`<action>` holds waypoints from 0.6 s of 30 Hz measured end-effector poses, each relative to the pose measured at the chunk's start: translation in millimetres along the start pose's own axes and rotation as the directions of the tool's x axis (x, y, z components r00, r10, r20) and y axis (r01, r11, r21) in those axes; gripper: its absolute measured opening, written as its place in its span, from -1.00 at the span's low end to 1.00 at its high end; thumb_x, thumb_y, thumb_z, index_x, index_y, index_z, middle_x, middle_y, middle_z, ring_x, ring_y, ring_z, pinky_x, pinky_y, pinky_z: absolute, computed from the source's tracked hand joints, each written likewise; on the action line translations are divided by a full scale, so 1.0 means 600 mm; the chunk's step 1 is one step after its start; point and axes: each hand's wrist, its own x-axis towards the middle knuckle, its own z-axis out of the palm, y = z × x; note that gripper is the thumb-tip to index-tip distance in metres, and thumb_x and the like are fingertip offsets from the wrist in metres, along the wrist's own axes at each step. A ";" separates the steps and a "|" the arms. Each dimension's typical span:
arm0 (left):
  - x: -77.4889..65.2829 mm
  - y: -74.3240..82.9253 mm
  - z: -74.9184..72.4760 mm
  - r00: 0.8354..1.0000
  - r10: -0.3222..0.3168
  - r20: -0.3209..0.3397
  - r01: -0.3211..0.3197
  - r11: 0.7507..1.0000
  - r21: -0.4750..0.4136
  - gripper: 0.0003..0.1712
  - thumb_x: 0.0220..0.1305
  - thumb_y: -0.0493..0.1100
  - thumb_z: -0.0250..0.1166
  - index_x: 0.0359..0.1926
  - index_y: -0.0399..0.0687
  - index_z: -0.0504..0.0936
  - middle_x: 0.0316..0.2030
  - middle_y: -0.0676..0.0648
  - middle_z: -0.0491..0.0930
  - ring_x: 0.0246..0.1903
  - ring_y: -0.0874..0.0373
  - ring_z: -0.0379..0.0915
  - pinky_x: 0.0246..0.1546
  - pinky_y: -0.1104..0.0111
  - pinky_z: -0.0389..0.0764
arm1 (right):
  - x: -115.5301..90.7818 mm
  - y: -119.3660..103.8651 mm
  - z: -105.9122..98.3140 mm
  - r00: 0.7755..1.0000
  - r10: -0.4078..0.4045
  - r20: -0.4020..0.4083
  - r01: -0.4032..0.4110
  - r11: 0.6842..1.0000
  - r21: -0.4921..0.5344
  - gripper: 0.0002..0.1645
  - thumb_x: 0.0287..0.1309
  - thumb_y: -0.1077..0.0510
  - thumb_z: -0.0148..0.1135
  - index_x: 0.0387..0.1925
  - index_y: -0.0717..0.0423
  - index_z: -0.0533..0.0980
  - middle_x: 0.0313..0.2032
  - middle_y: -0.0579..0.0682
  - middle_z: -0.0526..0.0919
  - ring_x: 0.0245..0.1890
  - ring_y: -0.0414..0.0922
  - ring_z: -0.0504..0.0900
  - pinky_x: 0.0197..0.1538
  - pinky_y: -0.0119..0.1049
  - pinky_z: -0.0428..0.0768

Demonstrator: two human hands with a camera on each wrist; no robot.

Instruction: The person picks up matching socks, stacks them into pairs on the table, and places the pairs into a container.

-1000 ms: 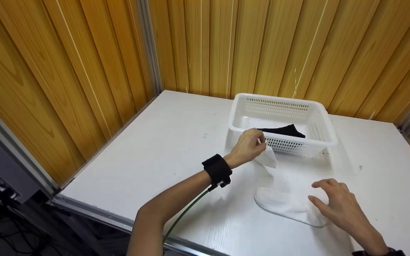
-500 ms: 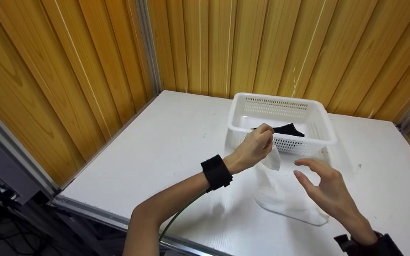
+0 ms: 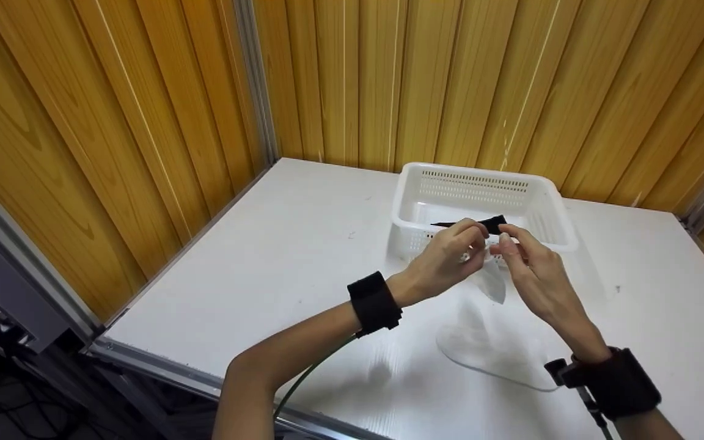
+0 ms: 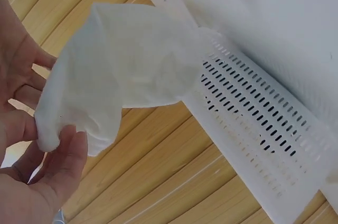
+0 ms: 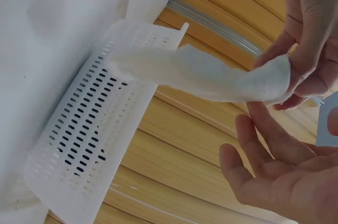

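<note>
Up in front of the basket, my left hand [image 3: 440, 263] pinches the cuff end of a white sock [image 4: 111, 65], whose foot part hangs free. My right hand [image 3: 538, 272] has come up beside it. In the right wrist view its fingers [image 5: 253, 139] are loosely extended, with one fingertip touching the cuff's edge. Below both hands, another white sock [image 3: 486, 354] lies flat on the table.
A white perforated basket [image 3: 480, 173] stands by the wood-panelled wall [image 3: 340, 79]. Inside is a dark piece of fabric [image 3: 495, 225]. The white table [image 3: 303, 256] has a metal front edge [image 3: 162, 360].
My right hand has risen from above the flat sock to the held sock's cuff. The left hand has shifted slightly right, carrying the sock along.
</note>
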 end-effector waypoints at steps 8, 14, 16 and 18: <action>-0.003 0.014 -0.001 0.999 -0.047 0.018 0.049 0.988 -0.147 -0.77 0.05 -0.41 0.14 -0.21 -0.26 0.42 -0.20 -0.08 0.42 -0.20 0.26 0.37 -0.14 0.60 0.34 | 0.000 0.005 0.002 0.999 -0.047 0.009 0.045 0.990 0.133 -0.41 0.07 0.05 0.21 0.14 0.11 0.31 -0.22 0.06 0.62 -0.20 -0.13 0.59 -0.17 -0.44 0.49; 0.000 0.043 -0.025 0.993 -0.056 0.107 0.085 0.952 -0.293 -0.48 -0.06 -0.55 -0.03 0.04 -0.37 0.24 -0.02 -0.22 0.34 -0.06 0.15 0.38 0.03 0.46 0.30 | -0.004 -0.019 -0.006 0.993 -0.091 -0.078 0.106 0.973 0.205 -0.39 -0.15 0.40 0.32 0.04 0.30 0.37 -0.17 0.15 0.57 -0.25 -0.17 0.59 -0.20 -0.50 0.48; 0.001 0.057 -0.036 0.994 -0.041 0.098 0.071 0.945 -0.321 -0.44 -0.10 -0.58 -0.04 0.04 -0.41 0.22 -0.01 -0.25 0.33 -0.08 0.09 0.40 0.03 0.43 0.30 | -0.006 -0.031 -0.006 0.988 -0.113 -0.102 0.131 0.974 0.185 -0.44 -0.17 0.49 0.26 -0.01 0.35 0.39 -0.22 0.18 0.59 -0.30 -0.17 0.59 -0.25 -0.52 0.49; 0.002 0.067 -0.042 0.998 -0.013 0.067 0.035 0.942 -0.334 -0.42 -0.16 -0.63 -0.04 0.02 -0.45 0.23 -0.02 -0.28 0.33 -0.10 0.02 0.40 0.00 0.41 0.32 | -0.007 -0.037 -0.006 0.982 -0.134 -0.131 0.155 0.974 0.165 -0.50 -0.17 0.53 0.22 -0.07 0.36 0.43 -0.34 0.22 0.61 -0.40 -0.22 0.57 -0.34 -0.57 0.46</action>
